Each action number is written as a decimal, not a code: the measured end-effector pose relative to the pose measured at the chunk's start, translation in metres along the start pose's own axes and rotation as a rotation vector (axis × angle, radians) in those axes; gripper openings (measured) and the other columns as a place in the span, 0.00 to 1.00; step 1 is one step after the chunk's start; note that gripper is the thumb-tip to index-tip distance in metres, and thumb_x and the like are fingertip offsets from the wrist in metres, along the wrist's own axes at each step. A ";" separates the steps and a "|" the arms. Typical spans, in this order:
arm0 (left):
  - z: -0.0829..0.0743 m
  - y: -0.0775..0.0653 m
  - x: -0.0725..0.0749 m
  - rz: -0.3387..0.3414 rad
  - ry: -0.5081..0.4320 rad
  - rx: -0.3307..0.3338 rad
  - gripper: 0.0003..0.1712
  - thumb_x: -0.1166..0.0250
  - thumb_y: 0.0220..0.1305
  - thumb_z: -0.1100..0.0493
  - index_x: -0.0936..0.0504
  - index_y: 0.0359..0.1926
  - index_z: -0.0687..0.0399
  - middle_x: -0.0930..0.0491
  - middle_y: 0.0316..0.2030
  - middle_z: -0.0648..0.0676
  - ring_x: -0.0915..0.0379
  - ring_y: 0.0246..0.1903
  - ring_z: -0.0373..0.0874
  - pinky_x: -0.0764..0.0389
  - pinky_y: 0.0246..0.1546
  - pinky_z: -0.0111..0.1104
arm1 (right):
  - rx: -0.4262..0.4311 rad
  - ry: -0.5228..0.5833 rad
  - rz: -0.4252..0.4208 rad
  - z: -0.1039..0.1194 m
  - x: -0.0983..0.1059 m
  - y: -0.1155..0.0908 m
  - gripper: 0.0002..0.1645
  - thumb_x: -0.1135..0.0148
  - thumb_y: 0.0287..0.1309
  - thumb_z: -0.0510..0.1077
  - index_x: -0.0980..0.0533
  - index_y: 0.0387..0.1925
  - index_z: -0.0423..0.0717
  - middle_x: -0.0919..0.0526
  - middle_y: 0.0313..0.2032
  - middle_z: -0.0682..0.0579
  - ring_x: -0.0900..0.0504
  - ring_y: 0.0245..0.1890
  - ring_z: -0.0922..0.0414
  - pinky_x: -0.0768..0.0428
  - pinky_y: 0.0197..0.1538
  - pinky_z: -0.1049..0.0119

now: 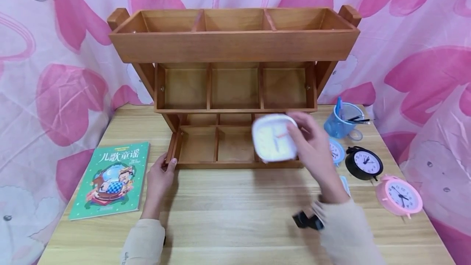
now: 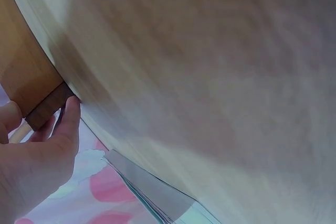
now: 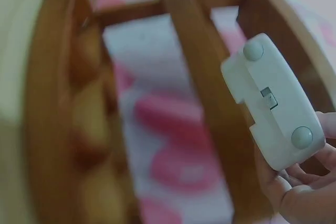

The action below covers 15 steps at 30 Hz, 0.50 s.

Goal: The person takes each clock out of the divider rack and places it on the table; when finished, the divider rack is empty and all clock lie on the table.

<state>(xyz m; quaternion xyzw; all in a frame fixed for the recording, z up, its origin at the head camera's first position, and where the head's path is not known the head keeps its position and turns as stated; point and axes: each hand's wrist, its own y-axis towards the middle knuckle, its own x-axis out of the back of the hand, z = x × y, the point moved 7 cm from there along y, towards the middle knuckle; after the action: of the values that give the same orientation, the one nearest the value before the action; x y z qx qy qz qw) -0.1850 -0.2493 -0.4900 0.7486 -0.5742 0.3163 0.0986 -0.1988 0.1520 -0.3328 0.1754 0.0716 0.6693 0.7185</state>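
Note:
A white square alarm clock [image 1: 275, 138], blurred in the head view, is held by my right hand [image 1: 312, 146] in front of the lower tier of a wooden shelf [image 1: 235, 46]. In the right wrist view, the underside of the clock [image 3: 278, 103] shows two round feet, and fingers grip one end of it. At the shelf's lower left corner, my left hand [image 1: 160, 177] holds the wooden edge. The left wrist view shows the thumb and fingers of that hand [image 2: 42, 156] around the shelf's corner piece [image 2: 50, 106].
A green children's book [image 1: 110, 181] lies at the left. On the right stand a blue mesh pen cup [image 1: 336, 122], a blue clock [image 1: 336, 152] partly behind my right hand, a black alarm clock [image 1: 363, 162] and a pink alarm clock [image 1: 399, 195]. Patterned pink cloth [image 1: 73, 81] hangs behind.

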 end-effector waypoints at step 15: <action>-0.002 -0.001 0.003 -0.027 0.011 -0.047 0.29 0.46 0.76 0.53 0.34 0.70 0.63 0.24 0.57 0.73 0.24 0.54 0.62 0.22 0.51 0.50 | -0.580 -0.190 -0.517 -0.116 0.211 -0.163 0.16 0.42 0.69 0.44 0.21 0.56 0.56 0.18 0.30 0.69 0.24 0.23 0.71 0.27 0.20 0.76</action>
<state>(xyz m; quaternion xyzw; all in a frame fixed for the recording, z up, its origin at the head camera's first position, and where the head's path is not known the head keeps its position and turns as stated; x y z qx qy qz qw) -0.1847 -0.2505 -0.4868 0.7521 -0.5707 0.3054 0.1236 -0.0657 0.3718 -0.4692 0.0028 -0.1453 0.4394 0.8864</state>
